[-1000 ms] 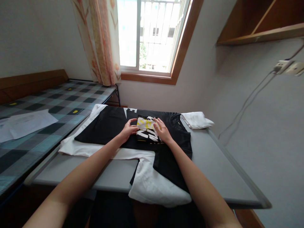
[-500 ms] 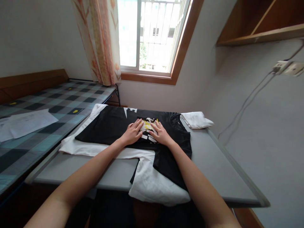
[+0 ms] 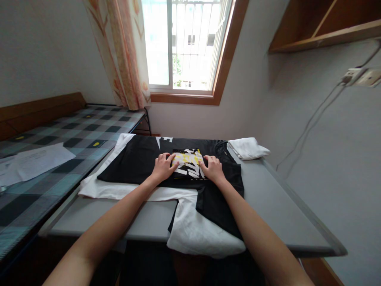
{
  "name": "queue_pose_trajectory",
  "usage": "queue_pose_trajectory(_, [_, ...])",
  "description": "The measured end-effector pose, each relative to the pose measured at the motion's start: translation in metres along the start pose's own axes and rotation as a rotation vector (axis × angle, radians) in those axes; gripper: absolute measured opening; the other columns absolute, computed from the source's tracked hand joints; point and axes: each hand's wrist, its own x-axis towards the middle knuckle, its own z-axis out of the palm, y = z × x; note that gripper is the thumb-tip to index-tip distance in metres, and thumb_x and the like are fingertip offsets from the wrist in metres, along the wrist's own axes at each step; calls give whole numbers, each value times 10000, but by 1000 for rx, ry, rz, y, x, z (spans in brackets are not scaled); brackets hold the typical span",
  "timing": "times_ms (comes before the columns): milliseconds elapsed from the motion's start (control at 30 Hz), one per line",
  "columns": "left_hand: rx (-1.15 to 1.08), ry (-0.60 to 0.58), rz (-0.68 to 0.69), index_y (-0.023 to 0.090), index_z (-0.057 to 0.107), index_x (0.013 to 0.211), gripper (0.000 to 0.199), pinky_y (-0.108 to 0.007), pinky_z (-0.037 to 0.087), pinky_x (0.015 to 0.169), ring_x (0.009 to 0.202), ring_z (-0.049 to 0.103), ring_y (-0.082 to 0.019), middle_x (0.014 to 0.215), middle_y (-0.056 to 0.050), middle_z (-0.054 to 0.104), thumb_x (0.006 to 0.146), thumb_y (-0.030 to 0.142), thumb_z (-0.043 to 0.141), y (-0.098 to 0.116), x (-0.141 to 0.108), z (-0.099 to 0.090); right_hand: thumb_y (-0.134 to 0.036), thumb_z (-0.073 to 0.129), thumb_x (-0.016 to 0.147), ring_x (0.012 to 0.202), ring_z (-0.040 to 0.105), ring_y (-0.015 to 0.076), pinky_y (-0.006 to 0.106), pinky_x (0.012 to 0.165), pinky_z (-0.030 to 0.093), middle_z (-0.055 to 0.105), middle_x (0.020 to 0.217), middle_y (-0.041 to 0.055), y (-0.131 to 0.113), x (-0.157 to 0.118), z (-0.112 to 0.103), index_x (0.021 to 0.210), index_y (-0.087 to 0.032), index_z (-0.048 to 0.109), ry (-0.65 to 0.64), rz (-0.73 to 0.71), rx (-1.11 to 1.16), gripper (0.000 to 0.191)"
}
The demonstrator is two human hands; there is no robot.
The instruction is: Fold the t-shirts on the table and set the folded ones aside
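A small folded cloth (image 3: 188, 163) with a black, white and yellow print lies on a black T-shirt (image 3: 127, 161). At its left edge rests my left hand (image 3: 163, 166), fingers bent and thumb on the print. My right hand (image 3: 212, 167) touches its right edge, fingers curved and apart. Neither hand is closed round anything. Under the black T-shirt a white garment (image 3: 193, 230) sticks out, its sleeve hanging over the near table edge. A folded white cloth (image 3: 247, 149) sits beyond the black collar, at the right.
The grey table (image 3: 285, 206) carries the garments. On the left stands a bed with a checked cover (image 3: 59, 131) and papers (image 3: 44, 161) on it. Behind are a curtain (image 3: 127, 59) and a barred window. A wooden shelf (image 3: 327, 39) and a socket with cables (image 3: 354, 77) are at the right.
Both hands have slid apart, from the middle of the folded cloth to its left and right edges, and more of its print shows. The view has shifted slightly.
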Motion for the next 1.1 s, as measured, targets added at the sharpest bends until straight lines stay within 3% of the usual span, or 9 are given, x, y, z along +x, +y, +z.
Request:
queue_pose_trajectory(100, [88, 30, -162, 194, 655, 1177, 495, -464, 406, 958, 1146, 508, -332, 1170, -158, 596, 925, 563, 442, 0, 0, -2, -566, 457, 923, 1054, 577, 304, 408, 905, 422, 659, 1053, 145, 4, 0, -6, 934, -178, 686, -42, 89, -52, 451])
queue_pose_trajectory(200, [71, -49, -195, 199, 677, 1098, 495, -465, 405, 936, 1132, 504, -337, 1156, -155, 589, 925, 583, 417, 0, 2, -1, -598, 448, 914, 1015, 587, 295, 390, 875, 418, 664, 993, 130, 4, 0, -8, 824, -189, 664, -120, 101, -42, 471])
queue_pose_trajectory(467, [-108, -139, -257, 199, 665, 1111, 438, -455, 413, 943, 1175, 522, -329, 1227, -127, 624, 896, 536, 484, -2, 9, -2, -504, 576, 867, 796, 625, 192, 263, 684, 421, 679, 851, 72, 1, 0, -10, 856, -181, 609, -157, 102, 224, 325])
queue_pose_trajectory(633, [-330, -143, -248, 209, 660, 1069, 322, -408, 451, 930, 1112, 601, -279, 1135, -83, 699, 883, 442, 540, -4, 12, -4, -474, 642, 823, 730, 629, 169, 244, 622, 450, 680, 827, 39, -2, -1, -17, 988, -168, 573, -231, 138, 466, 354])
queue_pose_trajectory(733, [-424, -122, -274, 209, 614, 1192, 383, -398, 474, 915, 1066, 635, -263, 1082, -76, 716, 862, 403, 586, -3, 11, -5, -417, 722, 761, 700, 629, 161, 235, 585, 467, 686, 810, 21, -2, -2, -20, 1060, -163, 559, -293, 166, 625, 425])
queue_pose_trajectory(800, [-409, -76, -267, 217, 550, 1302, 493, -421, 471, 935, 1105, 622, -271, 1151, -88, 691, 849, 399, 615, -2, 9, -6, -352, 754, 733, 681, 624, 151, 222, 559, 469, 684, 795, 17, 0, -1, -24, 1058, -161, 577, -281, 203, 697, 415])
queue_pose_trajectory(867, [-338, -41, -180, 243, 556, 1313, 492, -459, 448, 975, 1208, 561, -292, 1320, -104, 604, 859, 427, 607, 0, 5, -5, -304, 753, 736, 662, 616, 138, 205, 518, 465, 678, 796, 18, 5, 3, -29, 1027, -166, 607, -189, 273, 768, 354])
queue_pose_trajectory(1000, [-181, -110, 186, 302, 547, 1352, 472, -490, 373, 1051, 1356, 426, -292, 1532, -73, 412, 914, 476, 535, 6, -4, -1, -274, 675, 815, 635, 622, 121, 195, 485, 506, 677, 794, 13, 19, 14, -38, 959, -194, 618, 52, 535, 1165, 175])
queue_pose_trajectory(1100, [-84, -162, 338, 321, 429, 1454, 546, -497, 334, 1066, 1373, 410, -277, 1542, -73, 406, 939, 485, 502, 10, -8, 2, -210, 648, 831, 727, 673, 127, 190, 612, 576, 701, 792, 30, 26, 18, -39, 869, -187, 620, 54, 604, 1475, 53])
